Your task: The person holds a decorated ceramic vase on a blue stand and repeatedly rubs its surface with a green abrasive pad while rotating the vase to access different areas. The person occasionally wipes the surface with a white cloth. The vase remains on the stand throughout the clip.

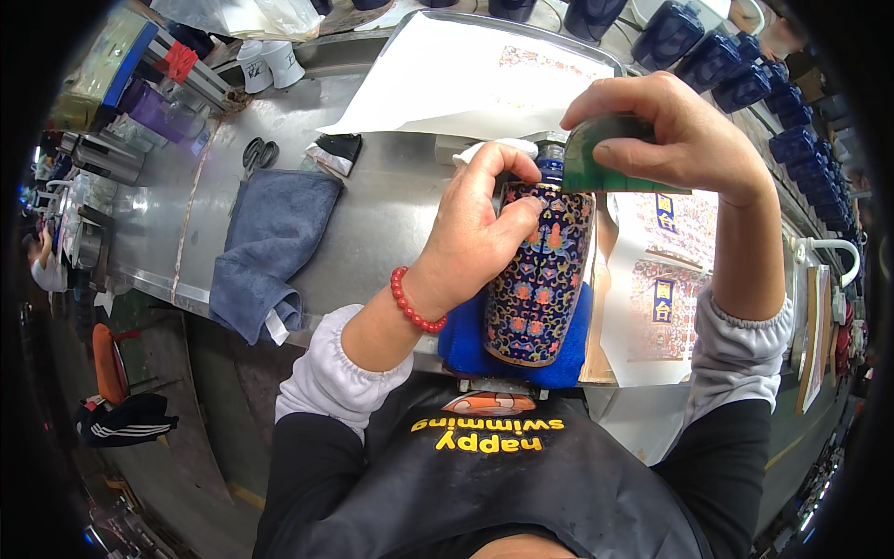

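Observation:
A dark blue bottle (538, 279) with a bright floral pattern lies on a folded blue towel (461, 337), its neck away from me. My left hand (480, 224), with a red bead bracelet at the wrist, grips the bottle's shoulder by the neck, thumb and forefinger curled. My right hand (666, 130) holds a green scraper (615, 149), a flat plate with a curved top. Its straight lower edge is beside the bottle's neck and shoulder; whether it touches them I cannot tell. Something white (494, 149) shows behind my left fingers.
Patterned transfer sheets (666, 289) lie right of the bottle. Beyond it is a tray (447, 79) with white paper. A grey cloth (275, 242) and black scissors (259, 155) are at left on the metal table. Several dark blue bottles (669, 35) line the far right.

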`<action>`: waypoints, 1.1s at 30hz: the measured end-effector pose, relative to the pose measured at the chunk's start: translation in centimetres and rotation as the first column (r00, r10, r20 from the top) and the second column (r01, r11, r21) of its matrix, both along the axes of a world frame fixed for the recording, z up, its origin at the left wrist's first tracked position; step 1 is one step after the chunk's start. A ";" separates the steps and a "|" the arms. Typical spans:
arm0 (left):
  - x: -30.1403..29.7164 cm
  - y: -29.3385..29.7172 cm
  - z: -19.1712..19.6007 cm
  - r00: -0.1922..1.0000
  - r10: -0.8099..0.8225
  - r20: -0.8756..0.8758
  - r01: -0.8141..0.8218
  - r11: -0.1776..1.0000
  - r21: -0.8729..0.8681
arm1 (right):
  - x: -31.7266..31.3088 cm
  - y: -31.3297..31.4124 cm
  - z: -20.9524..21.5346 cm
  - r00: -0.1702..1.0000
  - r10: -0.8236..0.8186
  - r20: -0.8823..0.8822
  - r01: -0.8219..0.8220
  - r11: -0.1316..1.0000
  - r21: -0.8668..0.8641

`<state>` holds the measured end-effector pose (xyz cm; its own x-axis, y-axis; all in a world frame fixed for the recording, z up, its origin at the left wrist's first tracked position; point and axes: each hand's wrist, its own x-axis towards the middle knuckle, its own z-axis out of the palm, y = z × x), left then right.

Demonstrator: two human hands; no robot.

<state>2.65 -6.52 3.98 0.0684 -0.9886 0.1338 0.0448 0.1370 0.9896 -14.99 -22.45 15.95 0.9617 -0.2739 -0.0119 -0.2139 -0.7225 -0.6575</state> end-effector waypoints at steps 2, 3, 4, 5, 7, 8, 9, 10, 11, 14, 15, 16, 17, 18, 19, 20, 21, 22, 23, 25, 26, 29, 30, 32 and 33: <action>-0.1 0.1 0.1 0.998 -0.016 -0.062 0.017 1.000 0.013 | 0.1 0.0 0.0 0.999 0.038 0.014 -0.038 0.999 -0.022; -0.1 0.1 0.1 0.999 -0.009 -0.046 0.010 1.000 0.017 | 0.1 0.1 0.0 0.996 0.078 0.040 -0.076 0.996 -0.054; -0.1 0.2 0.2 0.999 -0.007 -0.045 0.008 1.000 0.018 | 0.1 0.1 0.0 0.998 0.047 0.033 -0.046 0.999 -0.023; 0.0 0.2 0.2 0.998 -0.008 -0.064 0.008 1.000 0.002 | 0.0 0.1 0.0 0.999 0.027 0.033 -0.027 1.000 -0.001; -0.1 0.2 0.2 0.989 0.101 0.103 -0.093 0.993 -0.078 | 0.0 0.1 0.0 0.999 -0.010 0.036 0.009 0.999 0.039; -0.2 0.2 0.2 0.972 0.158 0.173 -0.136 0.982 -0.132 | 0.0 0.2 -0.1 0.999 -0.027 0.039 0.025 0.998 0.058; -0.2 0.3 0.2 0.959 0.181 0.219 -0.146 0.975 -0.167 | -0.1 0.2 -0.2 0.998 -0.044 0.043 0.041 0.996 0.077; -0.3 0.3 0.2 0.943 0.205 0.264 -0.153 0.967 -0.203 | 0.0 0.2 -0.3 0.999 -0.022 0.044 0.020 0.999 0.044; -0.3 0.4 0.2 0.924 0.230 0.307 -0.159 0.958 -0.238 | 0.0 0.1 -0.4 0.999 0.001 0.044 -0.001 1.000 0.011; -0.4 0.4 0.2 0.909 0.247 0.336 -0.154 0.947 -0.280 | 0.1 0.1 -0.4 0.998 0.043 0.039 -0.042 0.999 -0.029; -0.4 0.5 0.2 0.919 0.230 0.321 -0.156 0.958 -0.239 | 0.1 0.1 -0.4 0.998 0.055 0.045 -0.052 0.997 -0.049; -0.4 0.6 0.2 0.928 0.213 0.306 -0.157 0.968 -0.197 | 0.1 0.2 -0.3 0.999 0.027 0.038 -0.026 0.999 -0.026; -0.4 0.7 0.2 0.937 0.197 0.289 -0.157 0.975 -0.155 | 0.1 0.3 -0.3 0.999 0.000 0.039 0.000 1.000 -0.019; -0.5 0.7 0.1 0.940 0.201 0.275 -0.163 0.974 -0.156 | 0.2 0.3 -0.2 0.999 -0.018 0.042 0.019 1.000 -0.022; -0.5 0.7 0.1 0.943 0.205 0.261 -0.168 0.973 -0.156 | 0.2 0.3 -0.2 0.999 -0.008 0.032 0.009 1.000 -0.028; -0.5 0.6 0.1 0.941 0.203 0.269 -0.162 0.973 -0.167 | 0.2 0.3 -0.1 1.000 0.011 0.025 -0.010 0.999 -0.045; -0.5 0.6 0.0 0.940 0.201 0.278 -0.155 0.972 -0.177 | 0.3 0.3 0.0 0.999 0.037 0.030 -0.035 0.997 -0.066; -0.3 0.6 0.0 0.931 0.193 0.308 -0.136 0.971 -0.197 | 0.3 0.3 0.0 0.998 0.051 0.027 -0.050 0.997 -0.063; -0.3 0.6 0.0 0.927 0.190 0.322 -0.129 0.971 -0.203 | 0.3 0.2 0.0 0.997 0.074 0.036 -0.071 0.995 -0.065; -0.2 0.7 0.0 0.924 0.188 0.332 -0.126 0.971 -0.201 | 0.3 0.2 0.0 0.997 0.065 0.045 -0.063 0.997 -0.042; -0.3 0.8 0.0 0.921 0.203 0.334 -0.137 0.968 -0.209 | 0.3 0.1 0.0 0.998 0.033 0.044 -0.032 0.999 -0.017; -0.4 0.9 0.3 0.893 0.261 0.366 -0.163 0.947 -0.276 | 0.2 -0.1 -0.1 0.996 0.063 0.068 -0.058 0.995 -0.085; -0.5 0.9 0.4 0.878 0.279 0.389 -0.161 0.937 -0.310 | 0.1 -0.1 -0.1 0.994 0.079 0.081 -0.068 0.989 -0.133; -0.5 0.9 0.7 0.833 0.302 0.463 -0.110 0.912 -0.395 | -0.3 0.0 -0.3 0.997 -0.007 0.083 0.007 1.000 -0.003; -0.5 0.9 0.9 0.784 0.341 0.519 -0.107 0.897 -0.429 | -0.6 0.1 -0.3 0.995 -0.057 0.080 0.052 0.997 0.061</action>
